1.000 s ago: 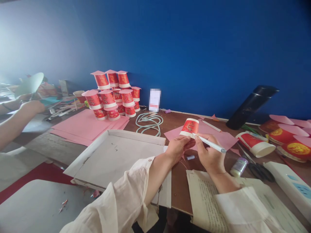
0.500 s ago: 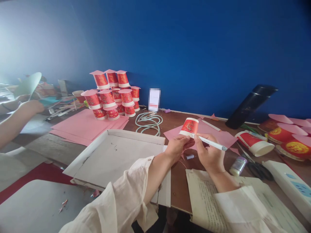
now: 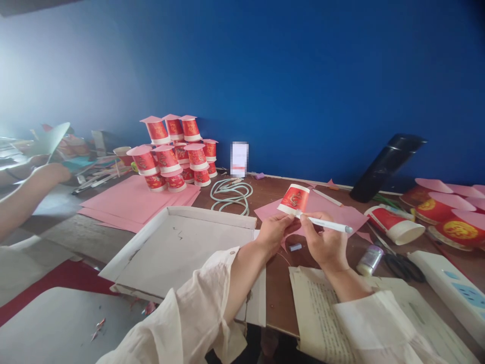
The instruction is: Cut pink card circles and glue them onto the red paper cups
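Note:
My left hand (image 3: 275, 233) grips the rim of a red and white paper cup (image 3: 295, 197) with a dragon print, its white rim toward me. My right hand (image 3: 328, 245) pinches a white pen (image 3: 329, 224), whose left end is at the cup's rim. Fingers of both hands nearly meet there; the exact contact is too small to tell. Under and behind the cup lies pink paper (image 3: 350, 215). A small light cap-like piece (image 3: 295, 247) rests on the table between my hands.
Stacked red cups (image 3: 166, 157) stand at back left by pink sheets (image 3: 113, 202). A cardboard tray (image 3: 189, 253), a coiled cable (image 3: 232, 194), a black bottle (image 3: 382, 167), scissors (image 3: 405, 267) and a power strip (image 3: 449, 283) surround me. Another person's hand (image 3: 56, 173) is at left.
The cup is tilted slightly more to the right in my left hand. My right hand has shifted slightly left with the pen. The whole view has shifted a little.

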{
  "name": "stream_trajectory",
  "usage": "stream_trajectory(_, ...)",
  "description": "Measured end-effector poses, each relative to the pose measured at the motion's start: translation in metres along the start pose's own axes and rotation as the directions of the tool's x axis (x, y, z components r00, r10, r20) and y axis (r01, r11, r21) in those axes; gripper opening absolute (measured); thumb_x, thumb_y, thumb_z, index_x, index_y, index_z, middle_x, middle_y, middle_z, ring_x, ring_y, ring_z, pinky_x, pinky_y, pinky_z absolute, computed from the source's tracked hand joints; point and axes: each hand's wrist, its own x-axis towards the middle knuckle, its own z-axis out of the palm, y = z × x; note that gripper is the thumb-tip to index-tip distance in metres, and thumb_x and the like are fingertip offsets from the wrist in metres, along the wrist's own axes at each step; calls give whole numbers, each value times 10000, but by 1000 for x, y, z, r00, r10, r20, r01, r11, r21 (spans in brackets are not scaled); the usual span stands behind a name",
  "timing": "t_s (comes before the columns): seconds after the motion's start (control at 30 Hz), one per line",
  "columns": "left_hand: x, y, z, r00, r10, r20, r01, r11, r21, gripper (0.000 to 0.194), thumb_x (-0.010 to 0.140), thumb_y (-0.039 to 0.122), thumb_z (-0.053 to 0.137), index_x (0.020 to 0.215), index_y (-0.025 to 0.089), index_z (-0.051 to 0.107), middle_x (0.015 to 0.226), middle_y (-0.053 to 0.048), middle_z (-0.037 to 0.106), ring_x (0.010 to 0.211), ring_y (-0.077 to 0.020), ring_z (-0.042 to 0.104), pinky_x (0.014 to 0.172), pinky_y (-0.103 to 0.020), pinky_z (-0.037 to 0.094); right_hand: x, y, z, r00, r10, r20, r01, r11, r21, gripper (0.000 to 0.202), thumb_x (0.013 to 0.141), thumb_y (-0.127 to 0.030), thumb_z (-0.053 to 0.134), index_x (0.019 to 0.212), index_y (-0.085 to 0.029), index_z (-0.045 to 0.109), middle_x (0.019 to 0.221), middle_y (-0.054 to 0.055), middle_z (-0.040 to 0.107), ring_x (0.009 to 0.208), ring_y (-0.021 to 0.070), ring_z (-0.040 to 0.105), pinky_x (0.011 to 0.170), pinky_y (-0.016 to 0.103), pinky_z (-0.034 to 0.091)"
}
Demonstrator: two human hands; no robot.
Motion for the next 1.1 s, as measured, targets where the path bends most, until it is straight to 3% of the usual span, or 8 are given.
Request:
stream_trajectory(0.2,10,6,6,999,40,-27,-41,999,-25,139,726,183,729,767,52,703,758,-107,684,760,-160,662,953,-373,483,4,4,4,998,2,-61,5,993,116,194,859,-366,597,914,-183,637,842,58,661,719,183,616,664,321,506)
stream_trajectory(0.37,34,12,20,992,71,-104,-81,992,-97,106,702,145,737,738,60,683,738,-81,658,711,-129,637,875,-322,500,32,9,11,988,51,-146,-24,983,183,240,874,-374,581,997,-173,622,883,72,642,718,186,594,650,337,503)
stream_trajectory(0.57,65,3,25,989,126,-72,-132,987,-96,168,675,220,761,716,77,683,738,-79,666,713,-134,635,839,-292,498,49,27,38,971,144,-191,-93,963,254,275,900,-385,536,1069,-175,591,988,106,632,883,238,620,734,393,523)
stream_trajectory(0.7,68,2,19,994,103,-43,-106,992,-71,177,685,234,764,724,81,685,750,-86,671,724,-143,639,851,-303,503,41,43,50,987,127,-102,-99,964,247,263,910,-383,520,1078,-190,583,986,105,623,863,242,628,708,392,531)
stream_trajectory(0.93,67,0,17,995,-7,-102,-4,994,-112,152,698,203,763,745,89,673,764,-82,668,720,-131,645,865,-281,507,40,51,41,991,110,-71,-95,978,183,268,922,-411,500,1044,-194,598,965,113,650,822,243,647,667,367,527)
stream_trajectory(1.1,74,-10,11,997,59,-42,-63,994,-87,278,623,285,822,747,78,684,760,-89,675,721,-146,647,860,-296,500,44,47,39,998,54,-37,-48,987,152,279,927,-424,489,991,-185,617,905,104,670,796,234,654,687,351,521)
